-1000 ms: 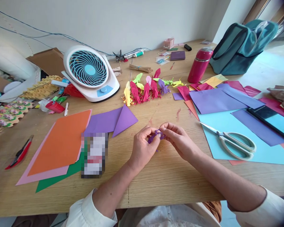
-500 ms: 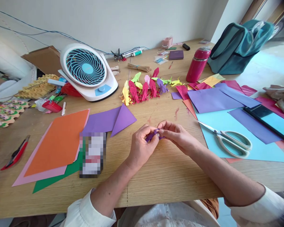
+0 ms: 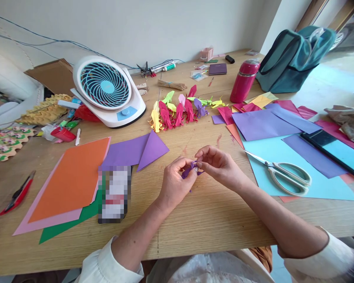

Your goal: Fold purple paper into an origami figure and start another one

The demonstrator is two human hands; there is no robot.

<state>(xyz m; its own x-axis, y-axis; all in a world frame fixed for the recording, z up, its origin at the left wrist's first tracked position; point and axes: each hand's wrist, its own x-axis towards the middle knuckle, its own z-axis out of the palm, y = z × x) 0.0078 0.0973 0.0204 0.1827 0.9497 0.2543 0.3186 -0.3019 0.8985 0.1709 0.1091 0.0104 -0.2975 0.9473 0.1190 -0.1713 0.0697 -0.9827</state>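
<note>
Between my hands, just above the wooden table, is a small purple folded paper piece (image 3: 188, 169) with thin strips sticking out. My left hand (image 3: 178, 179) pinches it between thumb and fingers, which cover much of it. My right hand (image 3: 218, 167) is closed on its right end, thumb and index fingertips pressed together on a strip. Beyond my hands stands a cluster of folded paper figures (image 3: 179, 114) in crimson, yellow, green and purple. A purple paper sheet (image 3: 126, 151) with one corner folded over lies to the left of my hands.
Scissors (image 3: 289, 177) rest on a light blue sheet (image 3: 262, 184) at right, beside purple sheets (image 3: 265, 124) and a dark phone (image 3: 333, 151). At left lie an orange sheet (image 3: 70, 181), red-handled pliers (image 3: 19, 196) and a blurred-out object (image 3: 115, 196). Behind are a fan (image 3: 106, 92) and a crimson bottle (image 3: 244, 80).
My right hand's fingers have lifted and loosened slightly at the paper's right end. The left hand keeps its pinch. The whole view has shifted a little.
</note>
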